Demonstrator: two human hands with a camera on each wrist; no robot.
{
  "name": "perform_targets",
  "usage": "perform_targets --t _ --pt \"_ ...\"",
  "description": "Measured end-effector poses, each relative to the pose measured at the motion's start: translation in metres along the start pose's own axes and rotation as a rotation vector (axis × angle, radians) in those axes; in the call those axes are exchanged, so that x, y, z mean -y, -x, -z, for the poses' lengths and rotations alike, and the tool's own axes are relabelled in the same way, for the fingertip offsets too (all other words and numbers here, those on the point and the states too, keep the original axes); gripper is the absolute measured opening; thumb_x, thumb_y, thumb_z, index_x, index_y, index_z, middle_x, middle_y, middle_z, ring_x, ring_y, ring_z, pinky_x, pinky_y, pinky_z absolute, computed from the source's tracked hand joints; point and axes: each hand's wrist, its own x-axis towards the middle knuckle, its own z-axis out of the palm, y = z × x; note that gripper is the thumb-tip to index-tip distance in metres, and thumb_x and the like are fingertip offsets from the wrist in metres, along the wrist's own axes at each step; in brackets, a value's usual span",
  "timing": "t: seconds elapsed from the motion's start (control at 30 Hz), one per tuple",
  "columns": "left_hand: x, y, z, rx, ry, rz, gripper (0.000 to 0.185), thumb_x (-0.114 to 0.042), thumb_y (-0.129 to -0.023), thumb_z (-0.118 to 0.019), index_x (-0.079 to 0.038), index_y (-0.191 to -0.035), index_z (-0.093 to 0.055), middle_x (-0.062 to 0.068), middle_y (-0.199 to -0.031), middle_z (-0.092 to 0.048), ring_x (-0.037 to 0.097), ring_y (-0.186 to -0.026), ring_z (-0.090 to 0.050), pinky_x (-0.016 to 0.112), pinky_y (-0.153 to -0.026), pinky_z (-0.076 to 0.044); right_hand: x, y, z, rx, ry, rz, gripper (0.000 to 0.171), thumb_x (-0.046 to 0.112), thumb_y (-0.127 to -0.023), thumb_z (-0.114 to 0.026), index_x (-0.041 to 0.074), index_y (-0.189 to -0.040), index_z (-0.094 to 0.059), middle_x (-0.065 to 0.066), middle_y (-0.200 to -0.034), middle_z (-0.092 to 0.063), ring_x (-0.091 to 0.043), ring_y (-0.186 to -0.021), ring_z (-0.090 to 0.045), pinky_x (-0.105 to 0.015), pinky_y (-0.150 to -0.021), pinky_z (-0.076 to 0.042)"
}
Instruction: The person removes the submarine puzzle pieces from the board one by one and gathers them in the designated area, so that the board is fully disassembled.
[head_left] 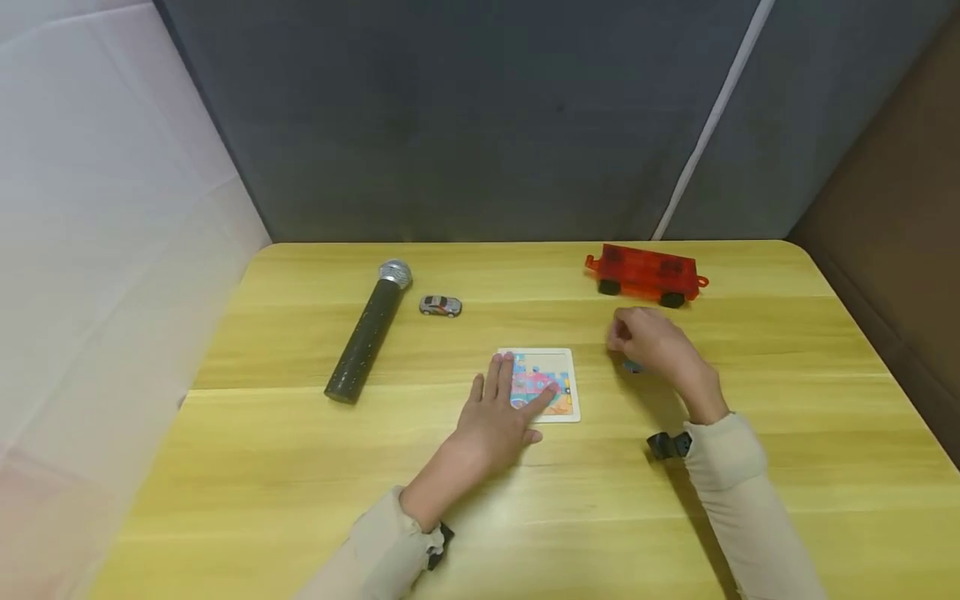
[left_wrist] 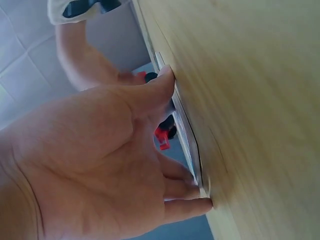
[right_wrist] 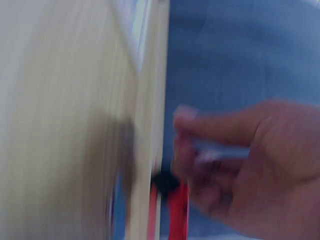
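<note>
A small square jigsaw puzzle (head_left: 573, 392) in a white frame lies on the table, with colourful pieces fitted and a bare pale strip along its top. My left hand (head_left: 491, 429) rests on its left part, fingers spread and fairly straight, one fingertip over the picture. In the left wrist view the fingertips (left_wrist: 187, 190) touch the frame's edge. To the right, my right hand (head_left: 656, 342) is raised above the table, thumb and index tips together; blur leaves me unable to tell whether they pinch something. Below it a small blue piece (head_left: 632, 367) lies on the wood.
Behind the right hand stands a red toy wagon (head_left: 647, 273) with black wheels. A black microphone (head_left: 367, 333) with a silver head lies on the left, beside a small toy car (head_left: 440, 306). A dark panel (head_left: 480, 125) rises along the table's back edge.
</note>
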Motion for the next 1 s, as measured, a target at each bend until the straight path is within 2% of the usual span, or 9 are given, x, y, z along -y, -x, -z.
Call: perform_targets --t 0.1,0.17,0.2,0.33,0.47,0.6,0.77,1.0 --pt "-0.005 -0.003 0.001 0.022 -0.018 0.021 0.065 -0.052 -0.115 -0.048 -0.046 -0.175 -0.023 0.036 -0.178 -0.008 0.048 -0.17 -0.01 0.054 -0.136 -0.026 0.025 -0.007 -0.014 0.011 -0.089 0.221 0.009 0.003 -0.105 -0.071 -0.003 -0.107 -0.077 -0.015 -0.104 -0.076 -0.03 -0.094 -0.069 -0.051 -0.088 -0.06" --pt "-0.007 -0.005 0.001 0.038 -0.028 0.033 0.064 -0.054 -0.115 -0.046 -0.047 -0.174 -0.023 0.037 -0.178 -0.01 0.049 -0.169 -0.011 0.054 -0.136 -0.025 0.039 -0.012 -0.023 0.055 -0.115 0.311 0.017 0.004 -0.107 -0.069 -0.005 -0.118 -0.079 -0.017 -0.114 -0.075 -0.031 -0.099 -0.069 -0.05 -0.091 -0.06" --pt "-0.008 -0.006 0.001 0.044 -0.034 0.037 0.064 -0.054 -0.114 -0.045 -0.047 -0.174 -0.023 0.037 -0.178 -0.011 0.049 -0.169 -0.011 0.054 -0.137 -0.024 0.046 -0.014 -0.028 0.08 -0.12 0.329 0.02 0.003 -0.107 -0.068 -0.005 -0.122 -0.078 -0.018 -0.117 -0.074 -0.031 -0.103 -0.069 -0.05 -0.092 -0.06" --pt "-0.012 -0.008 0.0 0.047 -0.063 0.031 0.064 -0.056 -0.114 -0.043 -0.048 -0.174 -0.022 0.036 -0.177 -0.014 0.048 -0.169 -0.013 0.054 -0.136 -0.025 0.059 -0.02 -0.038 0.145 -0.092 0.293 0.025 -0.002 -0.107 -0.065 -0.006 -0.128 -0.078 -0.017 -0.121 -0.072 -0.028 -0.105 -0.066 -0.044 -0.092 -0.059" --pt "-0.013 -0.008 0.0 0.036 -0.089 0.028 0.064 -0.056 -0.114 -0.044 -0.049 -0.174 -0.021 0.036 -0.177 -0.017 0.048 -0.168 -0.017 0.054 -0.135 -0.028 0.065 -0.019 -0.041 0.152 -0.078 0.231 0.026 -0.002 -0.107 -0.065 -0.004 -0.129 -0.079 -0.015 -0.118 -0.071 -0.027 -0.105 -0.063 -0.041 -0.09 -0.058" --pt "-0.01 -0.006 0.0 0.036 -0.091 0.033 0.065 -0.056 -0.114 -0.043 -0.05 -0.174 -0.019 0.037 -0.177 -0.016 0.048 -0.168 -0.016 0.054 -0.135 -0.028 0.075 -0.018 -0.044 0.116 -0.059 0.189 0.024 0.001 -0.107 -0.066 -0.004 -0.127 -0.079 -0.014 -0.118 -0.069 -0.024 -0.099 -0.061 -0.037 -0.085 -0.057" --pt "-0.004 -0.001 0.001 0.045 -0.052 0.055 0.064 -0.055 -0.114 -0.044 -0.05 -0.174 -0.021 0.037 -0.178 -0.012 0.047 -0.169 -0.011 0.056 -0.136 -0.026 0.086 -0.02 -0.052 0.069 -0.055 0.192 0.02 0.004 -0.108 -0.067 -0.006 -0.124 -0.075 -0.016 -0.123 -0.063 -0.022 -0.092 -0.059 -0.031 -0.076 -0.057" --pt "-0.004 0.0 0.001 0.047 -0.057 0.041 0.064 -0.054 -0.115 -0.043 -0.048 -0.175 -0.02 0.038 -0.177 -0.011 0.048 -0.169 -0.011 0.056 -0.136 -0.026 0.086 -0.022 -0.062 -0.002 -0.065 0.189 0.014 0.001 -0.106 -0.069 -0.006 -0.117 -0.072 -0.015 -0.114 -0.066 -0.024 -0.093 -0.062 -0.036 -0.082 -0.061"
